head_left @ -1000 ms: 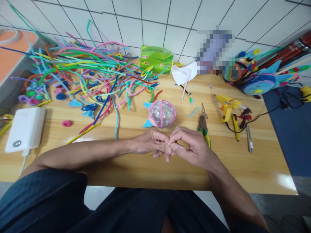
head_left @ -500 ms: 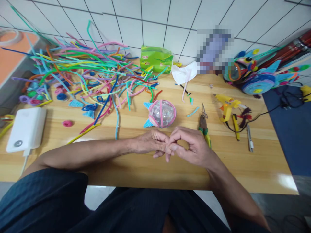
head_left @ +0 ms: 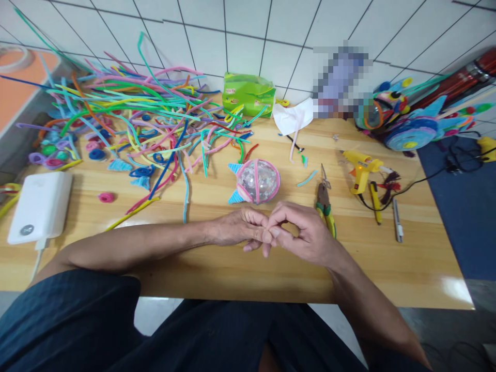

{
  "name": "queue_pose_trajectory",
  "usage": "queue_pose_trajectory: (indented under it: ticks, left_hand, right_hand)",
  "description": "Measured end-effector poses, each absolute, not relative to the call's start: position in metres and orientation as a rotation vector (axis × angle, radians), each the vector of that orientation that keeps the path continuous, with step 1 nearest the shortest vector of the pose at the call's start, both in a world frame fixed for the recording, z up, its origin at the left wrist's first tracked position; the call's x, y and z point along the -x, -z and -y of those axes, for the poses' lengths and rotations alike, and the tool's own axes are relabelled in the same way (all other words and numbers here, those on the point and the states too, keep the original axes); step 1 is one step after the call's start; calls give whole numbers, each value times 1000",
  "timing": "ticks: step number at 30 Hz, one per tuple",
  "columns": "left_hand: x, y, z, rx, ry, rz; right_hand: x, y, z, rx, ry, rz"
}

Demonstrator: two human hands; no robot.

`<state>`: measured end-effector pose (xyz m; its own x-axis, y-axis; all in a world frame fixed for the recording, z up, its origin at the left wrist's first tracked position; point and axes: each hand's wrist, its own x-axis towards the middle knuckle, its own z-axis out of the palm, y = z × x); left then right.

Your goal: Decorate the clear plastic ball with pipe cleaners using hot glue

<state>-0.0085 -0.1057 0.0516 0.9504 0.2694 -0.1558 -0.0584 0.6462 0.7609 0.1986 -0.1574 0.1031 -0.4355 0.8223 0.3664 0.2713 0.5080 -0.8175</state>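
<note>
My left hand and my right hand meet fingertip to fingertip above the front of the table. The right thumb and index finger pinch at the left fingertips. Anything between them is too small or hidden to make out. Just beyond the hands lies a clear plastic ball banded with pink pipe cleaner, with two blue striped fins on its left side. Pliers with green and yellow handles rest right behind my right hand. A short light-blue pipe cleaner piece lies left of the pliers.
Many coloured pipe cleaners heap at the back left. A white power bank stands at the left. To the right are a yellow glue gun, a yellow knife, a grey cutter and a blue fish-shaped craft. A green packet stands behind.
The two hands stay pressed together, with only a tiny shift of the fingers. Objects on the table have not moved.
</note>
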Motion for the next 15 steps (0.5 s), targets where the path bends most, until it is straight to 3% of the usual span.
queue_pose_trajectory:
  ticks: [15]
  left_hand:
    - [6, -51, 109, -693, -168, -268]
  right_hand:
    - [-197, -106, 158, 940, -751, 1975]
